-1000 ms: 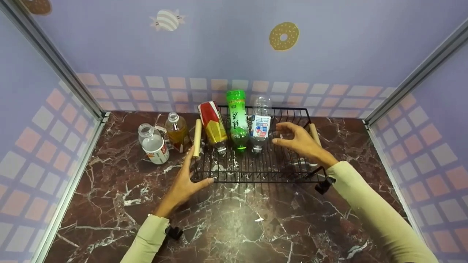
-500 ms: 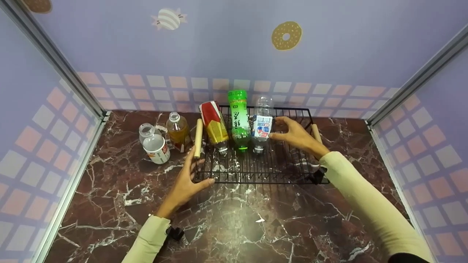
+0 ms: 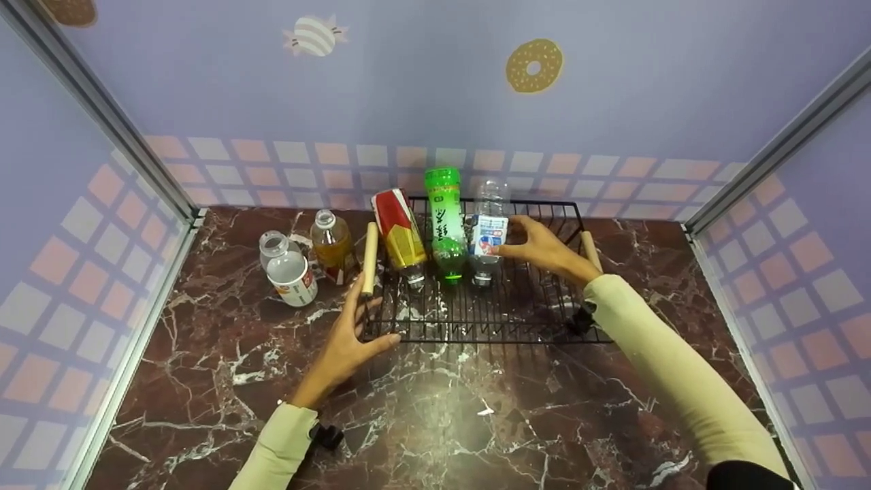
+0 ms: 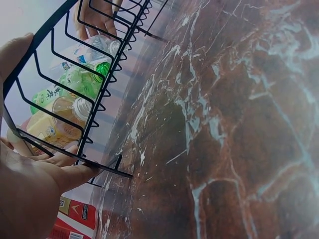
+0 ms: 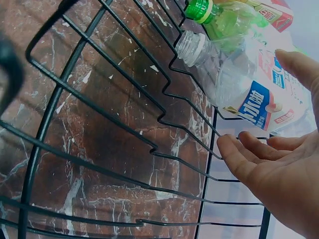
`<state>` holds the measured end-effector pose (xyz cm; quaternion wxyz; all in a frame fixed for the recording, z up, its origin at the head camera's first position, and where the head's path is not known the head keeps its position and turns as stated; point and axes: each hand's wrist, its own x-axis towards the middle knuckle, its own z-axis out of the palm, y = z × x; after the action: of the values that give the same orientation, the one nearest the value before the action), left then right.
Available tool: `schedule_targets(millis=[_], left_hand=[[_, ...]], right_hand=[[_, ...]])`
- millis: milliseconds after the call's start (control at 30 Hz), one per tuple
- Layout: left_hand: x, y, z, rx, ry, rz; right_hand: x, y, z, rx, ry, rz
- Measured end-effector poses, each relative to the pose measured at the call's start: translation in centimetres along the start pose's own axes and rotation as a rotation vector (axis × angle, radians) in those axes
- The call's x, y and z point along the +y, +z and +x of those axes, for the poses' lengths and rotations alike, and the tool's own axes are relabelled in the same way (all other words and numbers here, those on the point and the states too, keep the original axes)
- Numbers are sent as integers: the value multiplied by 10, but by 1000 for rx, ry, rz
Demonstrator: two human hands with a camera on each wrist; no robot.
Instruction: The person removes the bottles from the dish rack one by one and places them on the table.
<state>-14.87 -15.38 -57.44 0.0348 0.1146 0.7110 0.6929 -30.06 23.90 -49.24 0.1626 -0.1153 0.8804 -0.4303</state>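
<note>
A black wire rack (image 3: 476,331) with pale wooden handles (image 3: 370,258) stands on the marbled table. My left hand (image 3: 340,346) holds its front left corner, thumb over the top rail and fingers around the side wires. In the rack, a clear bottle (image 3: 490,235) with a blue-and-white label leans with its neck toward me. My right hand (image 3: 548,253) touches it from the right. In the right wrist view the thumb lies on the label, while the fingers (image 5: 244,158) stay nearly straight beside the bottle. Left of it lean a green bottle (image 3: 446,218) and a red-and-yellow-labelled bottle (image 3: 399,231).
Two uncapped-looking bottles stand on the table left of the rack: a clear one with a white label (image 3: 292,275) and one with amber liquid (image 3: 331,241). Purple walls (image 3: 435,88) enclose the back and sides.
My right hand has moved left from beside the clear bottle until its thumb overlaps the label. My left hand keeps its place at the rack's corner.
</note>
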Motion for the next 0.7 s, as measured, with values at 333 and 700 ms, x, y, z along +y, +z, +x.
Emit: schedule_targets(millis=[333, 700], left_hand=[[3, 0, -2, -2, -23, 32], [4, -1, -2, -1, -16, 52]], right_hand=[[-1, 5, 1, -23, 28, 34], [-1, 10, 8, -33, 85, 39]])
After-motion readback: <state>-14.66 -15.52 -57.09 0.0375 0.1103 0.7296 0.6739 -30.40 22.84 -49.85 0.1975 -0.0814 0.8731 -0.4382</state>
